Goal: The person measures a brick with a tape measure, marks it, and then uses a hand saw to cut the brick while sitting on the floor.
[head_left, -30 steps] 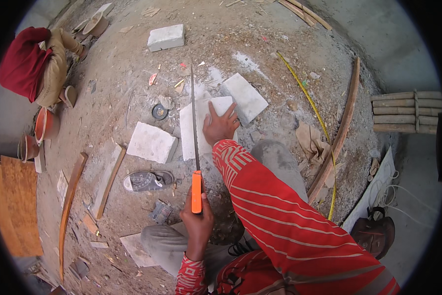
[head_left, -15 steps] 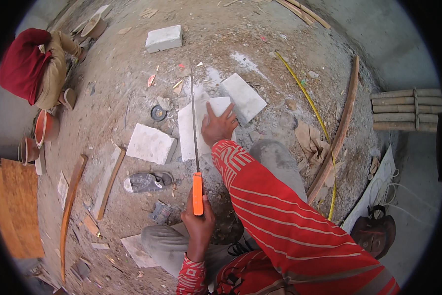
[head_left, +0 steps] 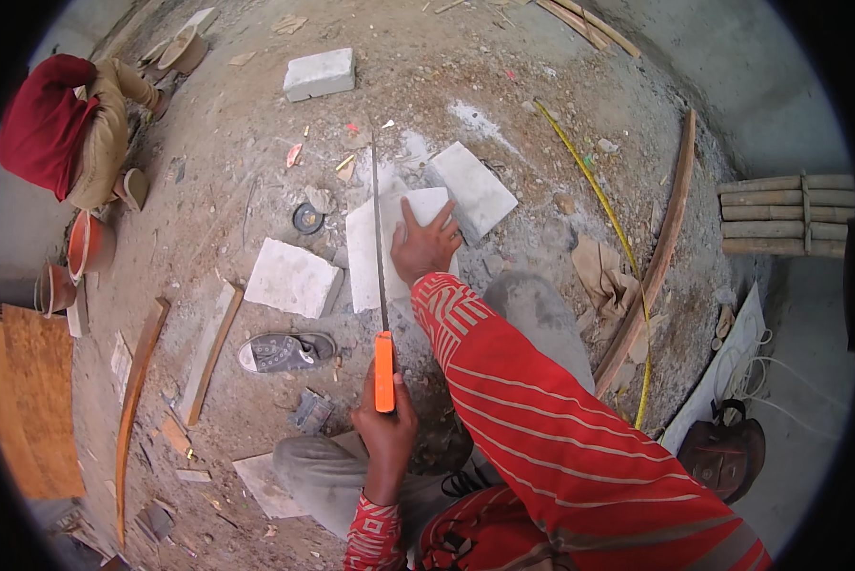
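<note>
My left hand is wrapped round the orange handle of a hand saw. The saw's long, thin blade points away from me and crosses a white lightweight concrete block. How deep the blade sits in the block I cannot tell. My right hand lies spread on a smaller white piece to the right of the blade, thumb nearest the saw. Another white block lies against the far right side, tilted. To the left rests a further block on the ground.
A shoe lies left of the saw handle, near a black round lid. A yellow tape measure stretches along the right beside a curved wooden strip. At the far left a person in red bends near an orange bucket.
The saw handle and my left hand have shifted slightly away from me along the blade's line. My right hand stays on the white piece.
</note>
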`<state>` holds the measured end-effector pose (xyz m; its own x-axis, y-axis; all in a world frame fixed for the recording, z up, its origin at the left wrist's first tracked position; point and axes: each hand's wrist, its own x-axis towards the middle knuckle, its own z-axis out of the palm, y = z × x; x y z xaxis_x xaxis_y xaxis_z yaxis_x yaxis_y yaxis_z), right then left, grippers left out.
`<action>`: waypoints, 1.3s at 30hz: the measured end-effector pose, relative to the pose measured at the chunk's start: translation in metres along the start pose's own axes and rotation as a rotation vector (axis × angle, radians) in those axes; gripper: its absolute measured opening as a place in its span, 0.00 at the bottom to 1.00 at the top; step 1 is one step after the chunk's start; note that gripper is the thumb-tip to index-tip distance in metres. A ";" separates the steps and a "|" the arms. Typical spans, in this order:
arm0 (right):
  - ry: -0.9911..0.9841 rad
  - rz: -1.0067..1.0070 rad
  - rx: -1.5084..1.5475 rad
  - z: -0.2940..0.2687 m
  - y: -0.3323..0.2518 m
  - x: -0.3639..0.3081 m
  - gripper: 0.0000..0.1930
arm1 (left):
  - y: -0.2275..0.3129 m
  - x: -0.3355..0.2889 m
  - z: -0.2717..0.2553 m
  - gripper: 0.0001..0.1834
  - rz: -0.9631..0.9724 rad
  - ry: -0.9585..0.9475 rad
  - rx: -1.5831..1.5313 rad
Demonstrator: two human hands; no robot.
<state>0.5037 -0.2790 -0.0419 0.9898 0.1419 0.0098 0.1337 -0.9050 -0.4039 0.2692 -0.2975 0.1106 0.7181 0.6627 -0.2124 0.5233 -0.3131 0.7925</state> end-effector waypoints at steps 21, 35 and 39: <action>0.067 -0.022 -0.046 0.005 0.004 0.002 0.25 | 0.008 0.030 0.006 0.15 -0.002 0.030 -0.012; 0.078 -0.043 -0.113 0.005 0.002 -0.002 0.25 | -0.008 -0.023 -0.007 0.16 0.071 0.091 -0.109; 0.106 -0.076 -0.100 0.006 -0.001 0.000 0.25 | -0.003 0.001 0.006 0.17 -0.100 0.031 -0.132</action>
<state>0.5031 -0.2759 -0.0472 0.9755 0.1731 0.1356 0.2073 -0.9294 -0.3053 0.2717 -0.3000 0.1045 0.6501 0.7072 -0.2781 0.5250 -0.1534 0.8372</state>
